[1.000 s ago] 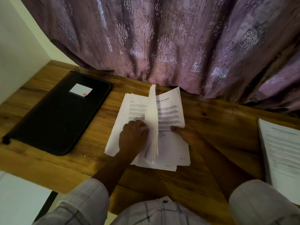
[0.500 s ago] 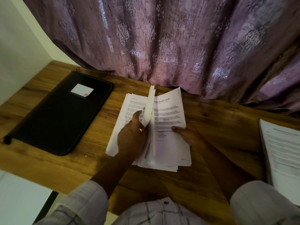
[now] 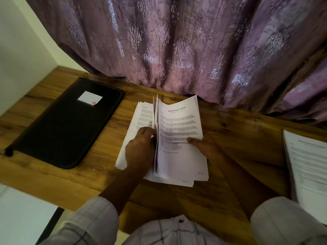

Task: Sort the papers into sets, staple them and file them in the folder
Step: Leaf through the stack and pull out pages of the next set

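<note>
Right now the papers (image 3: pixel 178 138) sit mid-worktop (image 3: pixel 230 156), long axis running away from the person, slightly tilted right at the far end. Left hand (image 3: pixel 139 147) is at the stack's left side; its fingers (image 3: pixel 147 132) are curled together on the standing edge of a few lifted sheets, which stick up on edge along the stack's long axis, like a spine between a left page and the right-hand pile. Right hand (image 3: pixel 205 145) lies on the right pile's edge, thumb flat on the top sheet, pinning it; its other fingers are hidden under the paper, can't tell their state.

Key relation: the raised sheets are directly right of the left fingers, so the left hand is the nearer one to flip or pull them leftward.

Folder (image 3: pixel 67 121) is closed, well left of the stack. Second paper pile (image 3: pixel 309 174) is at far right. No stapler visible. Judging by this, sorting is early.
</note>
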